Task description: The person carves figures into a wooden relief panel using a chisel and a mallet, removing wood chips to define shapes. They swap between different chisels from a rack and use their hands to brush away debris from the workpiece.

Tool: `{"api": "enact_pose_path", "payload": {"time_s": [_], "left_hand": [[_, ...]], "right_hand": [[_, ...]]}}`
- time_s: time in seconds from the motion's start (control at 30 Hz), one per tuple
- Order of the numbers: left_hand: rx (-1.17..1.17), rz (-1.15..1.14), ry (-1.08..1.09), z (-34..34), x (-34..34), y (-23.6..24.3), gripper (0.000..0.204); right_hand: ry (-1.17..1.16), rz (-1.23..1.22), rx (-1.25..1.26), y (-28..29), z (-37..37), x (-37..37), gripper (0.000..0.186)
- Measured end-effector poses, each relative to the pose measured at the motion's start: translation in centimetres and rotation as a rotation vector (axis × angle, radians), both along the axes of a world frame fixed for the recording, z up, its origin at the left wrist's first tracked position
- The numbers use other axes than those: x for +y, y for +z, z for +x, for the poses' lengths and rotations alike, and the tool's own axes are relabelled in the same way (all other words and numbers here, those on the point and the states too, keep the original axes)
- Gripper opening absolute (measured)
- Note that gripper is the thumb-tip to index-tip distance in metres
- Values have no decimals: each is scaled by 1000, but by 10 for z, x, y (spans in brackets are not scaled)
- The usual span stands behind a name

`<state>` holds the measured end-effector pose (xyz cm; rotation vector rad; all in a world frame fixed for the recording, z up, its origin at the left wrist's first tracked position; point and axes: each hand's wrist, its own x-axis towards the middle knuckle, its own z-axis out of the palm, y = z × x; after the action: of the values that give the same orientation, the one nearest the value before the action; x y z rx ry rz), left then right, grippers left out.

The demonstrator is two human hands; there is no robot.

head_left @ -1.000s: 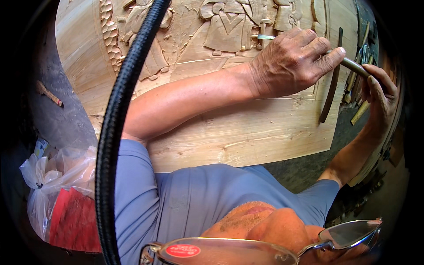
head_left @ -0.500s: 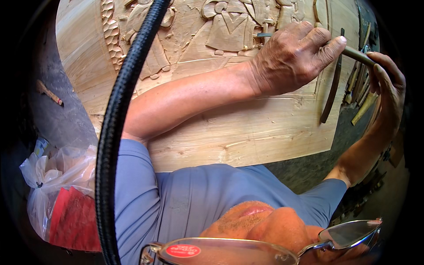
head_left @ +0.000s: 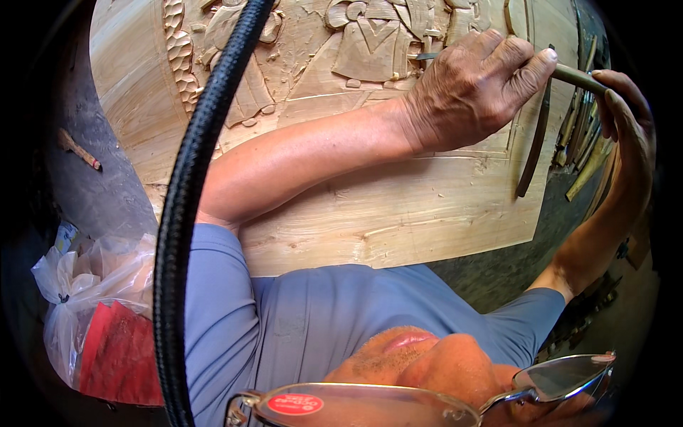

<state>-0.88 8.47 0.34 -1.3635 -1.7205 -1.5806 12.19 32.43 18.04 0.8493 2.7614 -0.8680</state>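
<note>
My left hand (head_left: pixel 473 92) is closed around a long chisel, knuckles upward, over a wooden panel (head_left: pixel 384 228) carved in relief. The chisel's narrow metal blade (head_left: pixel 427 55) shows left of my fingers, at a carved figure (head_left: pixel 370 50). Its greenish-brown handle (head_left: pixel 578 77) runs right to my right hand (head_left: pixel 626 114), whose fingers grip the far end beyond the panel's right side. Between the hands a dark curved bar (head_left: pixel 533 146) lies on the panel, passing under the handle.
Several chisels and tools (head_left: pixel 587 146) lie along the right edge. A wooden-handled tool (head_left: pixel 78 149) lies on the grey surface at left. A tied clear bag (head_left: pixel 78 270) holds red material (head_left: pixel 117 356) at lower left. A black braided hose (head_left: pixel 196 149) crosses the view vertically.
My right hand and the handle's end have moved right and upward. My left hand has risen slightly, still closed on the chisel, and the blade end sits slightly higher.
</note>
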Motion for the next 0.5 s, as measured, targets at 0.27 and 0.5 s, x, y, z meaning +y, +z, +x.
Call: {"api": "enact_pose_path", "payload": {"time_s": [0.27, 0.5], "left_hand": [[-10, -17, 11, -3, -2, 2, 43], [-16, -79, 29, -3, -2, -2, 46]], "right_hand": [[91, -89, -2, -6, -7, 21, 39], [111, -281, 29, -21, -17, 40, 33]]}}
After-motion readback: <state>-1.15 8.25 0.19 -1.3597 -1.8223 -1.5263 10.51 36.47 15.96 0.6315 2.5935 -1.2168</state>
